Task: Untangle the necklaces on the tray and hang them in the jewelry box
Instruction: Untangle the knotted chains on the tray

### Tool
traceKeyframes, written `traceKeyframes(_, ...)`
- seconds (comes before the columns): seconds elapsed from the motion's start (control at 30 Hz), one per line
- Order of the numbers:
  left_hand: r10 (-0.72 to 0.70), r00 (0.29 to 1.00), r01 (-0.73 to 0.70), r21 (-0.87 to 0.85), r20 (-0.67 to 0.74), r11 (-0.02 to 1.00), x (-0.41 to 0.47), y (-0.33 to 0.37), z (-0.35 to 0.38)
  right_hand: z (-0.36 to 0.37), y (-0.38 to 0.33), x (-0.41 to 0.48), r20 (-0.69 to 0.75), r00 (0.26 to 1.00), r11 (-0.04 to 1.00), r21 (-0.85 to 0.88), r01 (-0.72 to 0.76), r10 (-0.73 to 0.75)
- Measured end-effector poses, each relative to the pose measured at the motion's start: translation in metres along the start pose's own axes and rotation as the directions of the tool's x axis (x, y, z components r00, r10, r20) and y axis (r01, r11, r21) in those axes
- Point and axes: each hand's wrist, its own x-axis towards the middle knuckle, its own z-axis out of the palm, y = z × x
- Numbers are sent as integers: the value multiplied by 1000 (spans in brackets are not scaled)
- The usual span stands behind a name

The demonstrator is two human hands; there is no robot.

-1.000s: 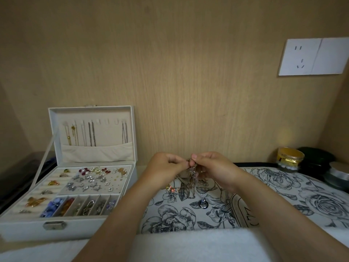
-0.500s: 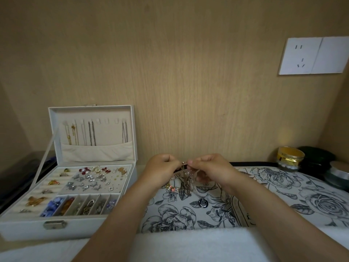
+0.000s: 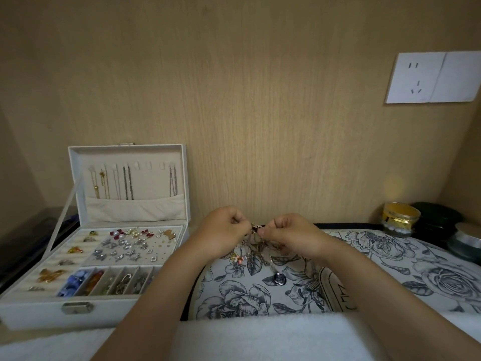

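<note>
A tangle of thin necklaces (image 3: 259, 247) hangs between my two hands over the floral-printed tray (image 3: 390, 269). My left hand (image 3: 223, 230) and my right hand (image 3: 289, 234) each pinch the chains at the top, fingers curled, a small gap between them. A round dark pendant (image 3: 279, 279) lies low on the tray, and a small pink charm (image 3: 238, 258) dangles under my left hand. The white jewelry box (image 3: 78, 312) stands open at the left. Several chains hang from hooks inside its lid (image 3: 130, 182).
The box's lower tray holds rings, earrings and several small compartments of beads. A gold-lidded jar (image 3: 400, 217), a dark round container (image 3: 437, 217) and a silver-lidded tin (image 3: 466, 239) stand at the right back. A wall socket (image 3: 432, 77) is on the wooden wall. A white towel (image 3: 260, 337) lies at the front.
My hands have drawn slightly apart and lowered, spreading the tangle. The round pendant has dropped from hanging to the tray.
</note>
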Motion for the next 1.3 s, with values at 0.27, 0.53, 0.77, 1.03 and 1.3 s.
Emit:
traceKeyframes(0.27,-167,985,175,-356,54,918,2,-4,3,-13,-2,2,-96,995,953,-301,-14,-16)
traceKeyframes(0.53,-231,972,214,-569,42,794,5,-2,1,-20,-4,-2,-13,996,886,457,79,-83)
traceKeyframes(0.77,-216,971,230,-654,102,721,6,1,4,-13,-8,3,-34,998,802,595,56,-45)
traceKeyframes(1.03,-220,974,182,-396,-52,900,3,-8,14,-3,6,11,-105,993,960,279,-16,47)
traceKeyframes(1.3,-194,966,168,-155,-169,974,8,-27,15,8,9,4,37,999,903,-428,34,-20)
